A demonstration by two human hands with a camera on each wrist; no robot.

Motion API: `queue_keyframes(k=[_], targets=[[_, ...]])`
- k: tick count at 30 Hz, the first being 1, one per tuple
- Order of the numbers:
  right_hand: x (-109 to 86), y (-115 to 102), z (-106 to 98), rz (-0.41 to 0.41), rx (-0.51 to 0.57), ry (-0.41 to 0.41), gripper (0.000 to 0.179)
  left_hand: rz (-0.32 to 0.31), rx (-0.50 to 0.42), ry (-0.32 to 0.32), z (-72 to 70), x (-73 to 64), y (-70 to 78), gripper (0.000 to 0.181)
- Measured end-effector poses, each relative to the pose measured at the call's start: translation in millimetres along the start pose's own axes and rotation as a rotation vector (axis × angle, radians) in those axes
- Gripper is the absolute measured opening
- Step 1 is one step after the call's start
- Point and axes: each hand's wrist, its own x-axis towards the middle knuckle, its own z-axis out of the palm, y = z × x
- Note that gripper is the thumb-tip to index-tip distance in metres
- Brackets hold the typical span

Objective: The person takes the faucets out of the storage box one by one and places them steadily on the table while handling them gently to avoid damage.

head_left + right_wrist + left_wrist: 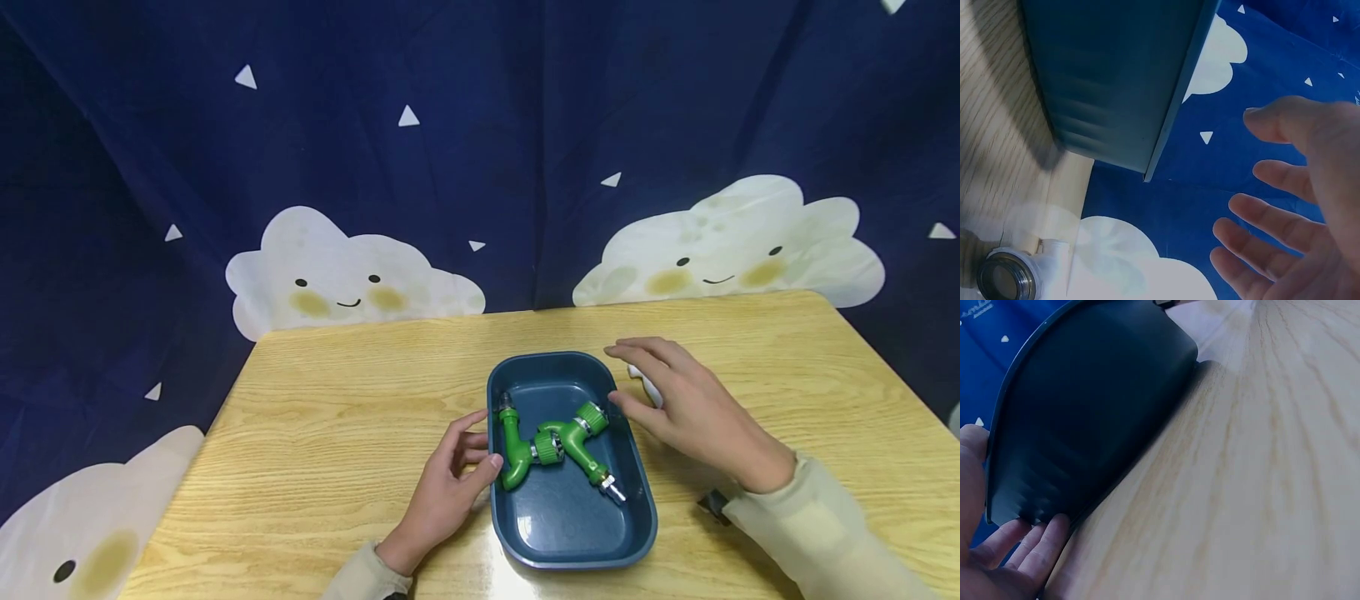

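Note:
A dark blue plastic tub (573, 546) stands on the wooden table. Two green taps (516, 454) with ribbed ends and silvery metal parts lie inside, one overlapping the other. At the tub's left side, my left hand (442, 492) holds the edge, its thumb at the rim and fingers against the outer wall (1097, 406). My right hand (690, 408) hovers beside the right rim with its fingers spread and holding nothing. Partly hidden behind that hand is a white pipe-like fitting (647, 387); the right wrist view shows its round, metal-ringed mouth (1007, 281).
The light wood table (345, 417) reaches back to a dark blue curtain (480, 158) printed with white clouds and small triangles. A small black object (715, 505) shows by the right sleeve.

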Motion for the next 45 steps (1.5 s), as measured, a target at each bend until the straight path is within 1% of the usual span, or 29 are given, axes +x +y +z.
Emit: queue_keyframes(k=[14,19,26,34,40,45], targets=[[1.3,-4.0,2.9,-0.055,-0.006,-0.003,0.051,0.005,0.004,-0.003,-0.3,-0.1,-1.2,0.06],[0.8,-6.8,3.4,-0.051,0.005,-0.013,0.05,0.004,0.003,-0.002,-0.2,-0.2,-1.4,0.06],[0.3,-8.5,4.1,-0.071,-0.006,0.002,0.051,0.009,0.004,-0.006,-0.1,-0.4,0.5,0.06],[-0.6,-11.1,3.8,-0.069,-0.005,-0.027,0.051,0.002,0.002,-0.003,-0.2,-0.8,1.1,0.06],[-0.3,-11.4,4.4,-0.086,-0.011,-0.026,0.051,0.004,0.008,0.0,-0.2,-0.6,0.3,0.06],[-0.9,-11.8,4.6,-0.083,-0.012,-0.033,0.051,0.011,0.004,-0.005,-0.2,-0.4,-0.8,0.06]])
